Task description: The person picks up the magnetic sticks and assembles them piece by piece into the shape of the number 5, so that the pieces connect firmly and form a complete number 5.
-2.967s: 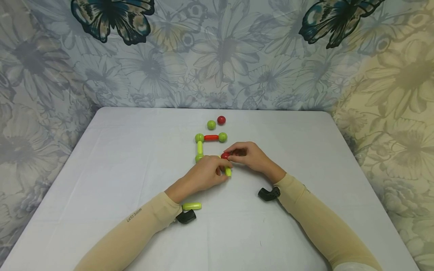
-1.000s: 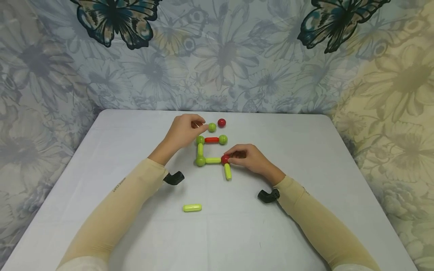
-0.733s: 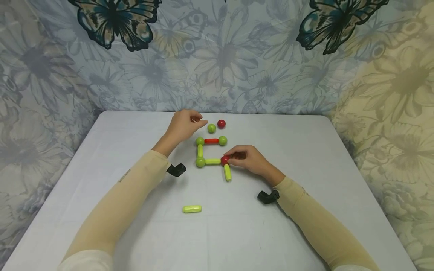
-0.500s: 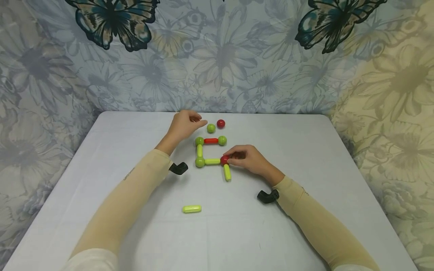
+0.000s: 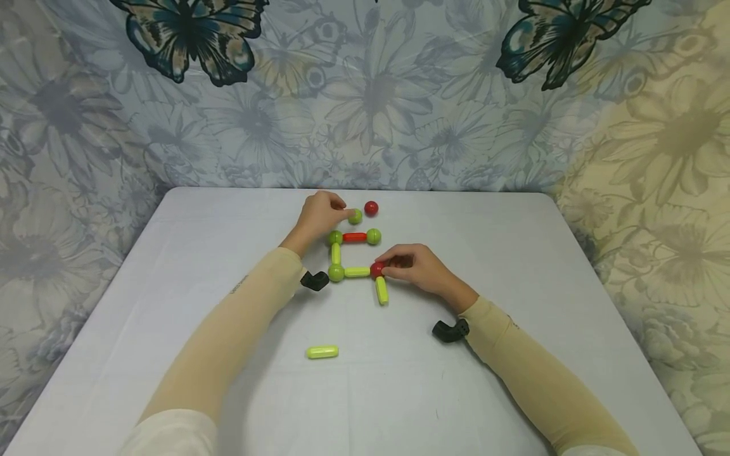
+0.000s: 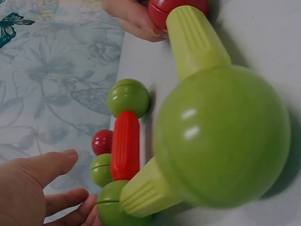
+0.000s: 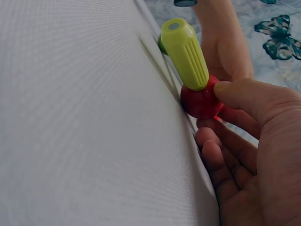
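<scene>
My right hand (image 5: 419, 269) pinches a red ball (image 7: 202, 101) between thumb and fingers. Joined to that ball are two yellow-green rods; one rod (image 5: 382, 291) points toward the near side, while the other rod (image 5: 357, 272) runs left to a green ball (image 6: 223, 136). From there another rod (image 5: 336, 254) leads away to a green corner ball (image 5: 335, 237), then a red rod (image 6: 125, 146) and a green end ball (image 5: 373, 236). At the far side my left hand (image 5: 322, 214) reaches by a loose green ball (image 5: 355, 216), its thumb and fingers apart in the left wrist view.
A loose red ball (image 5: 371, 208) lies right of the loose green one. Nearer the front, a single yellow-green rod (image 5: 322, 352) lies on the white table (image 5: 456, 392). Black wrist cameras hang below both sleeves, the left camera (image 5: 315, 281) close to the joined pieces.
My left hand has left the near rod by the red ball and gone to the far side, lately shifting right to the loose green ball. My right hand stays on the red ball.
</scene>
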The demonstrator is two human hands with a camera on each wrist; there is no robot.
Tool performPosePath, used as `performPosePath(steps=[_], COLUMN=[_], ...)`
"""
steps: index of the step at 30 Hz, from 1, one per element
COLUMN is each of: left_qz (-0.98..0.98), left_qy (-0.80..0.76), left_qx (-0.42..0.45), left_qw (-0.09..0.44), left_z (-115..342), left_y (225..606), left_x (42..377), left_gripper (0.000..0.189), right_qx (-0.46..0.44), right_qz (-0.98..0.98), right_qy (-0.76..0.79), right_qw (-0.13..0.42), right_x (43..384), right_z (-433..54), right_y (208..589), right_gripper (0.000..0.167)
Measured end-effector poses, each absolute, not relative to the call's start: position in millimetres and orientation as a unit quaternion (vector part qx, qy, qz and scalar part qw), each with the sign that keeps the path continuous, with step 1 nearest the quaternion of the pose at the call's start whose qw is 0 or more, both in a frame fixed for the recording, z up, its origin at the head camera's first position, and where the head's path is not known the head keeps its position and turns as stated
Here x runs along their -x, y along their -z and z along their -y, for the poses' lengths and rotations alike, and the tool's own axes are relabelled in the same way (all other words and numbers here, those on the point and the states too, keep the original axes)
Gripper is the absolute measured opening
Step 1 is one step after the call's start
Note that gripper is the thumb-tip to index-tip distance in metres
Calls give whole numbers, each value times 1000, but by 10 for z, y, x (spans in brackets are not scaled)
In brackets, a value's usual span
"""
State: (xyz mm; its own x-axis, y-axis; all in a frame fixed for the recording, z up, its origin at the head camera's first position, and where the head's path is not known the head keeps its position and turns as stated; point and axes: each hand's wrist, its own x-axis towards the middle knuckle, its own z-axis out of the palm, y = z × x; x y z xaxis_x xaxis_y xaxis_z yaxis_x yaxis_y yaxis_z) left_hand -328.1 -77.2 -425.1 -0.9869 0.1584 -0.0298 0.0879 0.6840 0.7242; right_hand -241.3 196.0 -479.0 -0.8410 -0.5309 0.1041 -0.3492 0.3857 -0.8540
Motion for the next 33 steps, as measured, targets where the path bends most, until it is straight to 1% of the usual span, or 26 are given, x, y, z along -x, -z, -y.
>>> performPosePath(steps=[9, 17, 26, 33], left_qz=[-927, -928, -925, -922], left_qy=[-370, -369, -370, -372], left_qx=[-36, -27, -65, -80], left_qw=[54, 52, 55, 67], left_z=[665, 621, 598, 603], left_y=[4324, 4386, 4382, 4381], left_x=[3311, 3365, 3382, 3382], left_gripper=[46, 43, 32, 35], right_qx=[264, 263, 264, 266], right_qz=[-824, -823, -823, -820], right_qy=[492, 493, 494, 497], right_qw=[98, 98, 96, 96], right_x=[2407, 2403, 2403, 2406], right_z=[-1949, -1953, -1955, -1956], right_y=[4792, 4778, 4769, 4783], right_gripper=[22, 21, 21, 22])
